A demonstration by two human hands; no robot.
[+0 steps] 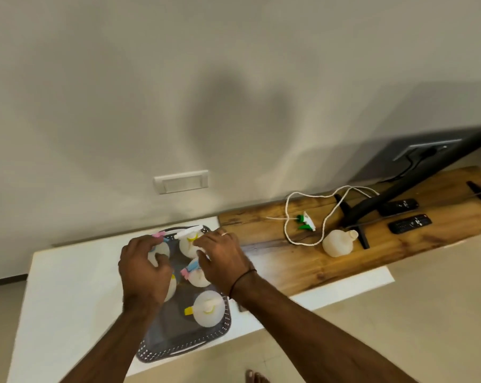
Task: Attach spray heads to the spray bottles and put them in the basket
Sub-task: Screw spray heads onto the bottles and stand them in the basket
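A grey perforated basket (220, 331) sits on a white table and holds several white spray bottles with heads on. My left hand (144, 272) curls around the back-left bottle with a pink head (158, 235). My right hand (224, 258) hovers over the basket's far right side, with its spread fingers beside a yellow-headed bottle (188, 246) and a pink-and-blue-headed bottle (196, 275). Whether it grips either one is unclear. Another yellow-headed bottle (209, 312) stands nearer to me. On the wooden bench lie a headless white bottle (338, 243) and a green-and-white spray head (305, 221).
The white table (68, 286) stands against the wall. To its right is a wooden bench (289, 261) with a looped white cord (287, 217), two black remotes (410, 223) and a black TV stand (377, 203). My bare toes (257, 377) show on the floor below.
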